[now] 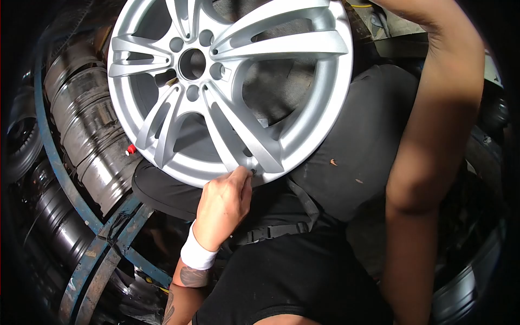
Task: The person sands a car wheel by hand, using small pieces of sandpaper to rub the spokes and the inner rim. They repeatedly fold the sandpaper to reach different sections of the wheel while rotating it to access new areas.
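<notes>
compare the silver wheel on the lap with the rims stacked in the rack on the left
The wheel is clean, matte silver; the rims are darker and scuffed. The wheel faces the camera with its spokes showing; the rims lie side on, showing their barrels. The wheel rests on the lap with the left hand at its edge; the rims sit untouched in the rack. Both are metal car wheels.

alloy wheel (230, 81): 1 | hands (225, 203): 1 | wristband (197, 253): 1 | blue rack (53, 151): 1 | red cap (130, 149): 1
</notes>
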Available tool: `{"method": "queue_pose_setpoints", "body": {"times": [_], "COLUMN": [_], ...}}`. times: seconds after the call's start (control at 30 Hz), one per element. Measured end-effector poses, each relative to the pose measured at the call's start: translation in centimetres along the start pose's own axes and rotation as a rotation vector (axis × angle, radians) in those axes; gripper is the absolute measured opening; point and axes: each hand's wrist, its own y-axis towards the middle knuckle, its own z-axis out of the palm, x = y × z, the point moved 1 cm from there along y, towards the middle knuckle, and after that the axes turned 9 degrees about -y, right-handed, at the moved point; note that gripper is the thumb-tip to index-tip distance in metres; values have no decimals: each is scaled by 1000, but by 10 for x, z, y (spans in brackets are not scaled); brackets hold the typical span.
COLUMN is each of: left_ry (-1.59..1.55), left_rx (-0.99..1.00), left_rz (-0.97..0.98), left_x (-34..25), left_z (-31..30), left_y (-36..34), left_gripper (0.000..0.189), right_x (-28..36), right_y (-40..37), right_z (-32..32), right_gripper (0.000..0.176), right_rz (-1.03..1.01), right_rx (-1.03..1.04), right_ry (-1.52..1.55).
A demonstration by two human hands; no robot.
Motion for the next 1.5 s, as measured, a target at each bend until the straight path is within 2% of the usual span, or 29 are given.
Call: {"method": "queue_pose_setpoints", "body": {"times": [0.07, 0.13, 0.23, 0.33, 0.47, 0.57, 0.73, 0.83, 0.87, 0.9, 0.93, 0.97, 1.03, 1.13, 1.23, 1.37, 1.43, 1.5], "left_ry": [-19, -48, -94, -99, -69, -59, -134, -159, -161, -162, -156, -140, -152, -152, -190, -184, -166, -177], "left_rx": [-12, 0, -11, 29, 55, 116, 113, 122, 133, 145, 140, 91, 52, -34, 9, 36, 37, 13], "left_rz": [4, -37, -45, -68, 27, 50, 5, -49, -38, -23, -95, -12, -32, -27, -86, -152, -123, -103], "left_x": [2, 0, 2, 3, 6, 4, 4, 10, 5, -2, -4, -3, -10, -5, 10, 1, 7, 9], "left_z": [1, -3, 4, -5, -4, -13, -15, -13, -21, -32, -40, -44, -41, -17, -1, -8, -1, -2], "left_y": [-1, -5, -3, -5, 0, 5, 5, 7, 6, 4, -1, -6, -11, -4, 2, 5, 6, 7], "left_gripper": [10, 10, 11, 13, 13, 12, 9, 11, 12, 13, 14, 13, 13, 13, 11, 10, 9, 10], "right_x": [5, 3, -4, 1, -6, 2, -6, -18, -20, -26, -32, -42, -34, -11, -13, -18, -12, -15], "right_y": [-5, -3, 5, 3, 6, -1, 1, 9, 11, 15, 19, 26, 21, -2, 5, 9, 6, 6], "right_z": [15, 16, 12, 12, 4, 19, -1, 20, 25, 27, 30, 34, 30, 12, 13, 6, 1, 12], "right_gripper": [41, 41, 42, 43, 44, 44, 45, 44, 44, 43, 42, 42, 40, 39, 39, 38, 37, 37], "right_rz": [-23, -13, -28, -74, -22, -73, -126, -236, -196, -204, -210, -267, -306, -295, -297, -168, -218, -323], "right_rx": [-118, -119, -25, -29, 56, -122, -48, -143, -152, -192, -233, -298, -333, -287, -259, -84, -112, -243], "right_ry": [-113, -97, 22, -77, 138, -27, 4, -23, 10, -56, -122, -281, -390, -328, -345, -127, -198, -384]}}
